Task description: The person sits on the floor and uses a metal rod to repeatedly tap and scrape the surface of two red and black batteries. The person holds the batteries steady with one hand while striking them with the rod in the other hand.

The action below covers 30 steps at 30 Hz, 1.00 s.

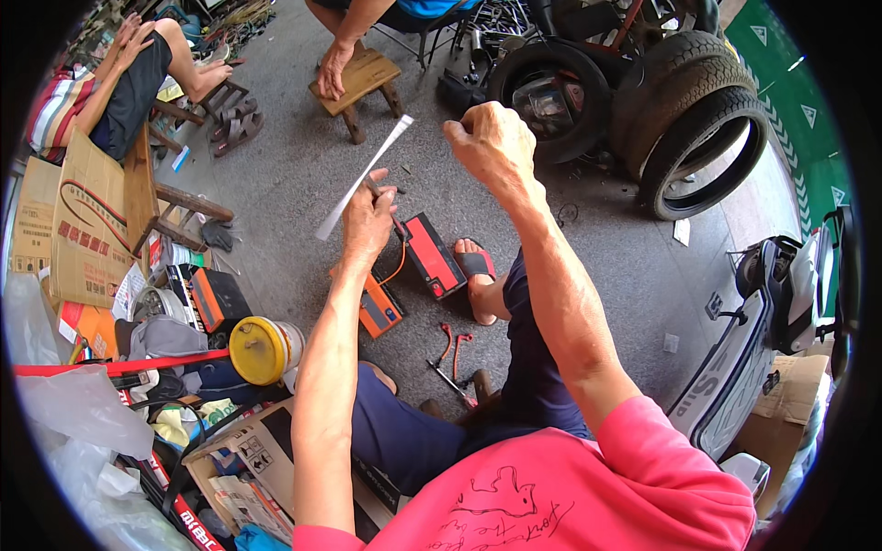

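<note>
My left hand (366, 225) is closed at the middle of the view, its fingers curled around a thin white strip (390, 144). The strip slants up to the right, narrow in the middle and wider at both ends, perhaps smeared by motion. A short dark piece also shows at those fingers; its kind is unclear. Higher and to the right, my right hand (496, 147) is raised in a fist; whatever it may hold is hidden. Below the hands, a red and black battery (435, 255) lies on the floor beside an orange battery (378, 308), with an orange wire between them.
Red-handled tools (457, 349) lie between my feet. A person's hand rests on a wooden stool (363, 81) ahead; another person sits at far left. Tires (703, 151) stand at right, near a grey-white scooter (730, 367). Cardboard boxes (87, 220) and a yellow-lidded bucket (259, 351) crowd the left.
</note>
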### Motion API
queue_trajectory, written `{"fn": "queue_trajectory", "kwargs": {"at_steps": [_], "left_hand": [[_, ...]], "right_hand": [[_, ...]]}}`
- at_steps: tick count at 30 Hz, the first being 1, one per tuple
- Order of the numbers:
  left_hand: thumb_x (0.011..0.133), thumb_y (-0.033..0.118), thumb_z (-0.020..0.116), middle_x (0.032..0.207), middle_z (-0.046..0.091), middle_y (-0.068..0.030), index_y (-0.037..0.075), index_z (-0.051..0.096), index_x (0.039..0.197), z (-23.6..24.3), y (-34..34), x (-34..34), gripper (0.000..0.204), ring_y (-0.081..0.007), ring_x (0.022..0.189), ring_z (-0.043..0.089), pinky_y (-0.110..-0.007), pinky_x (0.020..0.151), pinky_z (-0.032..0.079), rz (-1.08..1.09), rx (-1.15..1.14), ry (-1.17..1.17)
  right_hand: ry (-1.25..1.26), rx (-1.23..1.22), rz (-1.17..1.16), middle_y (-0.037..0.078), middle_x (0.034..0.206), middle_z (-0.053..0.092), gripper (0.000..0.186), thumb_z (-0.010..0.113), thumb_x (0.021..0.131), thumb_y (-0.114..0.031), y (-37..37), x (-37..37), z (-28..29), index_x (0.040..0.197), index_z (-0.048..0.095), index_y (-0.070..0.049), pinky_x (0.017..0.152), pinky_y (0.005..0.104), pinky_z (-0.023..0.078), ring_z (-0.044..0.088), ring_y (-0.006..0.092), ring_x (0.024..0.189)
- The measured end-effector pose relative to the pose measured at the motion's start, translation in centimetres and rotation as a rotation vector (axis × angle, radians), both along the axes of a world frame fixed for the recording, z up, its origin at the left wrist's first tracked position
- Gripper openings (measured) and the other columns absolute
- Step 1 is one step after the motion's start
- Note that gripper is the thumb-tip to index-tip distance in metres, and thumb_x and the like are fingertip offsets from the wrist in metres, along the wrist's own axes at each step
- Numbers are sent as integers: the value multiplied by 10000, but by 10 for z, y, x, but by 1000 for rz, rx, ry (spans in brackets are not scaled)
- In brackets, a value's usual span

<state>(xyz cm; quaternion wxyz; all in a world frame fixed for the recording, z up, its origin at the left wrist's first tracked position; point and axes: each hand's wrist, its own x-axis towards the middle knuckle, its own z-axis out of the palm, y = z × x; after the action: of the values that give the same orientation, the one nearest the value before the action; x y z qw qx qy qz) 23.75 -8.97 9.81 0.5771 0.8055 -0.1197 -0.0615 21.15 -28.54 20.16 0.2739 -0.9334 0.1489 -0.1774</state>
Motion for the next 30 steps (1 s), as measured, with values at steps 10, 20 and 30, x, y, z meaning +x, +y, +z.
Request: {"fn": "queue_trajectory", "kwargs": {"at_steps": [10,20,30], "left_hand": [[842,284,728,695,630,-32,0,687,983,3,-5,3,320,-86,615,593,-237,529,535,75,97,6],[898,-27,502,1081,630,-139,-16,554,1196,-16,12,15,303,-222,1009,635,-344,814,578,-20,-145,150],[765,273,768,582,614,-101,-4,689,838,-3,-3,5,297,-154,528,597,-340,524,450,232,254,-287]], "right_hand": [[54,-60,-41,160,680,672,286,688,776,-318,-15,-3,-7,808,732,-37,646,371,531,674,283,639],[1042,-50,634,195,970,691,261,658,737,-179,-10,26,-117,951,705,-37,754,380,556,682,290,922],[386,235,150,236,874,653,446,710,728,-276,109,-20,-257,1016,507,-3,764,498,512,642,410,865]]}}
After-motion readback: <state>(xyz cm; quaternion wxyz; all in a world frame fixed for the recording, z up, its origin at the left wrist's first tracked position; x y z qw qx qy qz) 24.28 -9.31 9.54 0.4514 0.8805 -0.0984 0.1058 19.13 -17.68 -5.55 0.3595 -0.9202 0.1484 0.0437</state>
